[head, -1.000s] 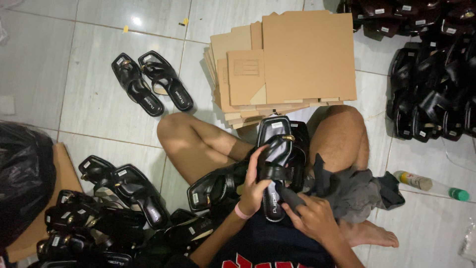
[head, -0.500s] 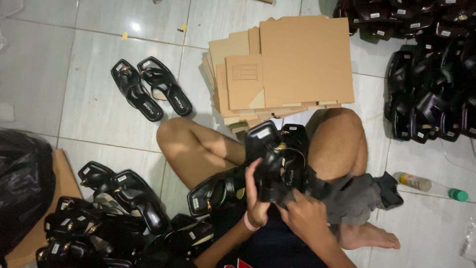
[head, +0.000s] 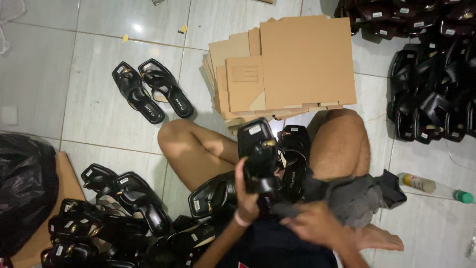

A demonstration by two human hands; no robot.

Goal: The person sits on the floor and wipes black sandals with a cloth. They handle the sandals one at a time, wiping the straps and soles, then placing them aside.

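I sit cross-legged on a tiled floor. My left hand, with a pink band at the wrist, grips a black sandal held upright over my lap. My right hand is lower and to the right, closed on a grey cloth that trails across my right leg. The cloth's near end reaches the sandal's lower part. A second black sandal lies just right of the held one, against my knee. Another black sandal rests by my left leg.
A stack of flat cardboard sheets lies ahead of my knees. A pair of black sandals sits on the tiles to the left. Heaps of black sandals fill the lower left and right. A black plastic bag and a bottle lie nearby.
The sandal has been turned in my left hand and now stands higher and more upright. My right hand has dropped lower and to the right with the cloth.
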